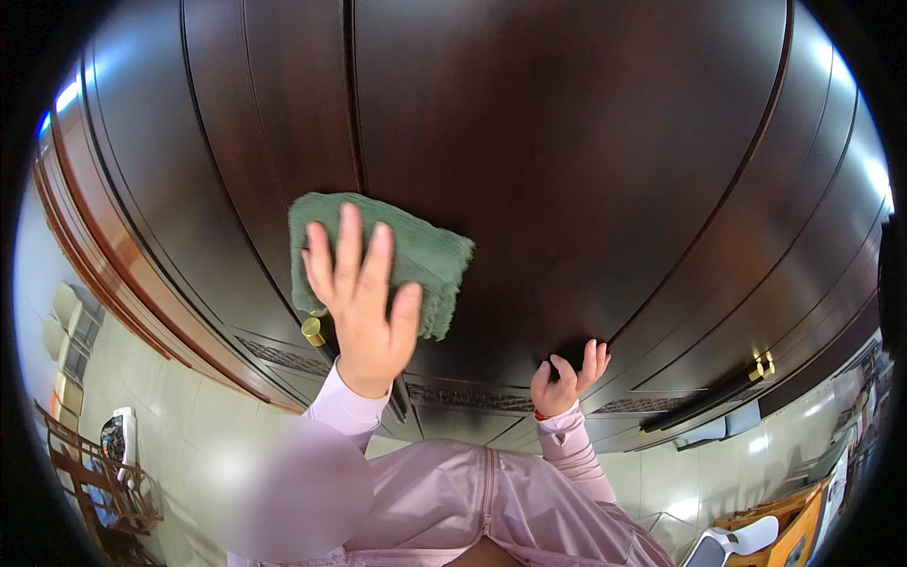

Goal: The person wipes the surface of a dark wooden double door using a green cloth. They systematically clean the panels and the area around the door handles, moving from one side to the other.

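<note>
Fingers spread, my left hand (pixel 365 305) presses a green plush cloth (pixel 432 262) flat against a dark brown wooden door panel (pixel 553 177). The cloth lies across a vertical groove, and one of its lower corners hangs free. Just below it, partly behind my hand, is a dark door handle with a brass end (pixel 312 331). Lower on the right, my right hand (pixel 570 379) has its fingers apart and holds nothing. Its fingertips are at the panel; whether they press on it I cannot tell. A red band (pixel 544 416) circles that wrist.
Another dark handle with brass fittings (pixel 708 400) juts out at right. Grey-white chairs (pixel 67 319) and a dark wooden rack-like piece (pixel 92 475) stand on the tiled floor (pixel 177 397) at left. A white chair (pixel 737 546) and wooden desk (pixel 801 524) are lower right.
</note>
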Available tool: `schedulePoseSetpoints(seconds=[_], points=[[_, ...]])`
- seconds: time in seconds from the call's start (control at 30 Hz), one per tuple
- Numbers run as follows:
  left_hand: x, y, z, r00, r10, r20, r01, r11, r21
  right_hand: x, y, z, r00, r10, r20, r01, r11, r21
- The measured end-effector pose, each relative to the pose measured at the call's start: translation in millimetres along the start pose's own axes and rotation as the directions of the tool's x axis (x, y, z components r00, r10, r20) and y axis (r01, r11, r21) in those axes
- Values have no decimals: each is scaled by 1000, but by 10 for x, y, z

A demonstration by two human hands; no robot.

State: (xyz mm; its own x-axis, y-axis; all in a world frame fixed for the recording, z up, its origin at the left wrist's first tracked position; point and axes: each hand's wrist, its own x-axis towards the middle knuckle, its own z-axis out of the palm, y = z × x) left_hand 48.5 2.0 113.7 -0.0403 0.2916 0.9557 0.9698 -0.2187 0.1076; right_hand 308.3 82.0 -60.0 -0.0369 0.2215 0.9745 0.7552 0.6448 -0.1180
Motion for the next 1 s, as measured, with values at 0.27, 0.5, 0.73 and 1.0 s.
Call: schedulePoseSetpoints(seconds=[0.27, 0.5, 0.73, 1.0], points=[[-1150, 339, 526, 976, 81, 200, -102, 990, 94, 20, -23, 26, 999, -35, 4, 35, 999, 34], [-173, 92, 172, 1000, -6, 22, 8, 998, -70, 10, 6, -16, 1000, -18, 5, 18, 1000, 4], [-902, 447, 581, 981, 102, 164, -111, 993, 45, 15, -2, 31, 999, -36, -15, 36, 999, 40], [-151, 587, 342, 946, 246, 209, -202, 956, -211, -5, 18, -7, 1000, -11, 3, 11, 1000, 2]])
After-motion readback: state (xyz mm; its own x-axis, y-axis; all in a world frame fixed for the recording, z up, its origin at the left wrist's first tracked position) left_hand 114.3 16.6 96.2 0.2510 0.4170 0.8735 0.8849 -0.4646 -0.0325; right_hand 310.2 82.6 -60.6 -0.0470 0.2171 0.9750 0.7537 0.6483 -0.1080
